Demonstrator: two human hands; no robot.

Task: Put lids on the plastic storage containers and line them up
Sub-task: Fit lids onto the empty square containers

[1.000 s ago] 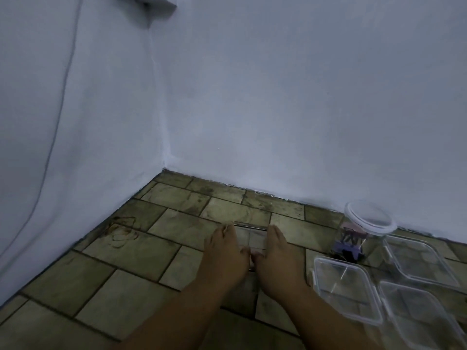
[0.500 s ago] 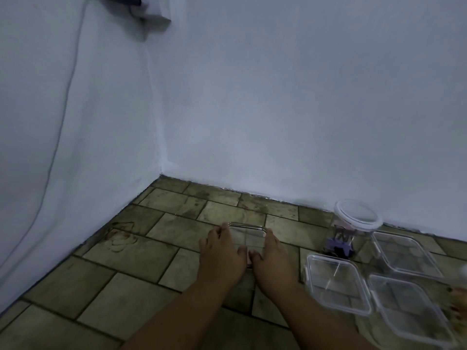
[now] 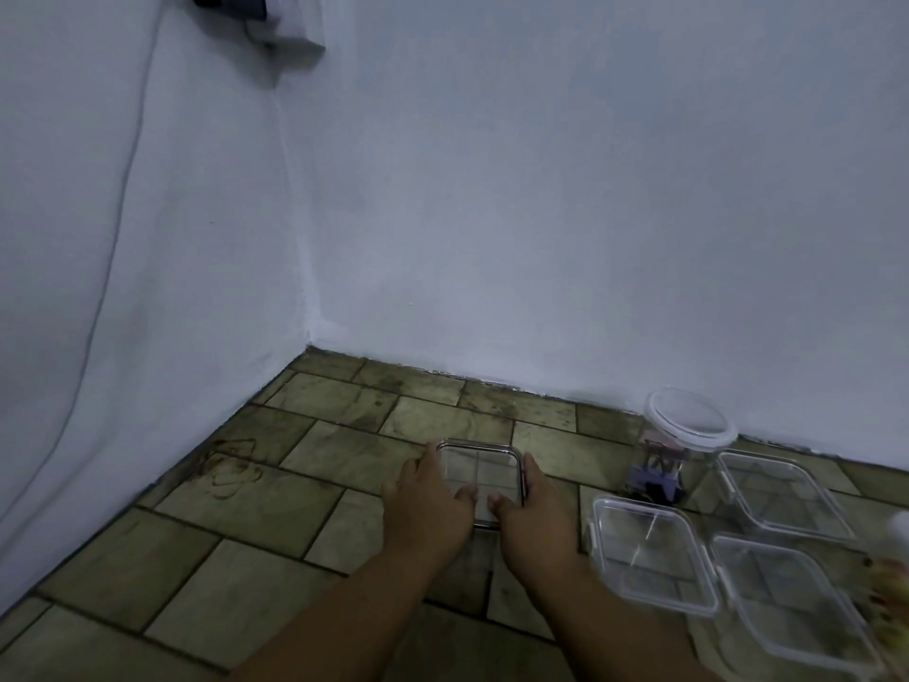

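Five clear plastic pieces sit on the tiled floor (image 3: 162,548). One square container (image 3: 479,472), see-through with a dark rim, lies between the person's left hand (image 3: 425,504) and right hand (image 3: 533,509); both hands press flat against its sides, fingers along the edges, thumbs on top. To the right lie three rectangular containers (image 3: 651,553), near one round tub (image 3: 688,435) with purple clips inside.
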